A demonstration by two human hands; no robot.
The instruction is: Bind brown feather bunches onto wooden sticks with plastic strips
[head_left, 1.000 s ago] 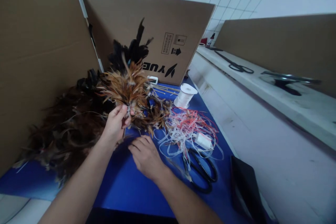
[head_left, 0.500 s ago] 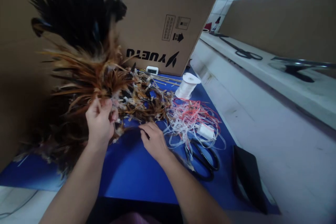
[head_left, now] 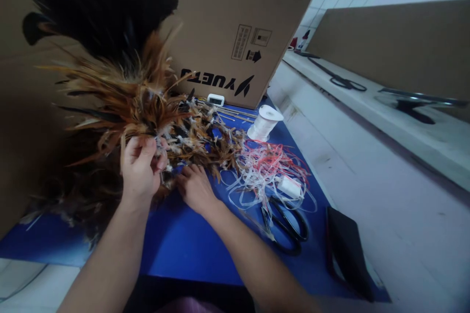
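Observation:
My left hand (head_left: pixel 142 164) is closed round the base of a feather bundle (head_left: pixel 143 102), its fingers pinched together. Brown and orange feathers fan out above the hand, and long black feathers (head_left: pixel 106 5) rise over them. At the near edge of a loose feather pile (head_left: pixel 198 139), my right hand (head_left: pixel 196 190) rests low with its fingers curled down. Its fingertips are partly hidden among the feathers, so what they hold cannot be made out. Scissors with black handles (head_left: pixel 288 230) lie to the right of my right forearm.
A blue table (head_left: pixel 191 249) carries a white spool (head_left: pixel 262 124), tangled red and white strips (head_left: pixel 266 164), a small white digital display (head_left: pixel 215 100) and a black wallet-like case (head_left: pixel 347 254). Behind stands a cardboard box (head_left: pixel 209 24). A wall ledge (head_left: pixel 370 102) runs along the right.
My right hand has moved left, closer to my left hand and into the edge of the feather pile. The dark strand at its fingers no longer shows. My left hand keeps the bundle.

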